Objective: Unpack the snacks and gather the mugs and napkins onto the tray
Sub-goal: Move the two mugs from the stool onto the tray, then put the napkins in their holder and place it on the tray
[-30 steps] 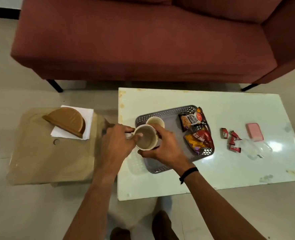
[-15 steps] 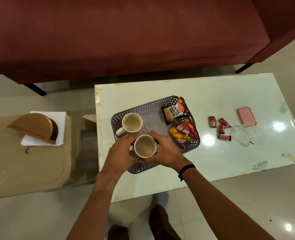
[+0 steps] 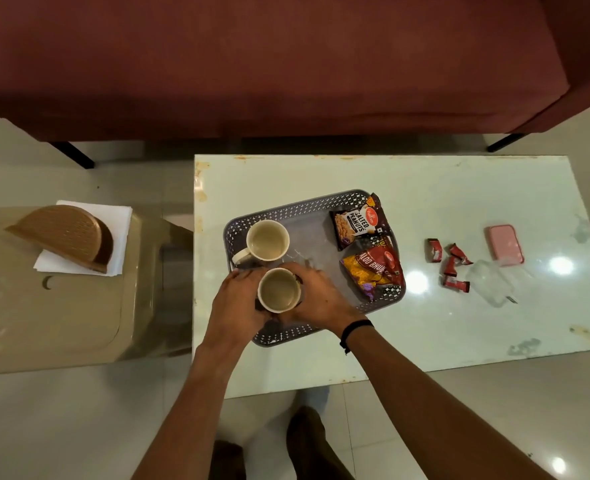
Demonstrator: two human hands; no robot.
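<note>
While I have both hands wrapped around the near mug (image 3: 279, 290), my left hand (image 3: 237, 299) on one side and my right hand (image 3: 316, 299) on the other, it sits at the front left of the grey tray (image 3: 321, 204) on the desk (image 3: 425, 188), just beside the second mug (image 3: 267, 240). The two rims are close, so if I let go carelessly or nudge sideways they could knock together, and the far mug's handle pokes over the tray's left edge, where my wrist could catch it. The napkins (image 3: 120, 220) lie well apart on the stool (image 3: 61, 323) under a brown holder (image 3: 65, 235), so a long reach awaits. On the tray's right, one packet (image 3: 357, 223) reads "SALTED PEANUTS" and the other packet (image 3: 376, 271) shows "ALOO BHU", the rest being cut off. Small red sweets (image 3: 447, 263) and a pink case (image 3: 505, 244) lie on the desk to the right; I can't read their print.
</note>
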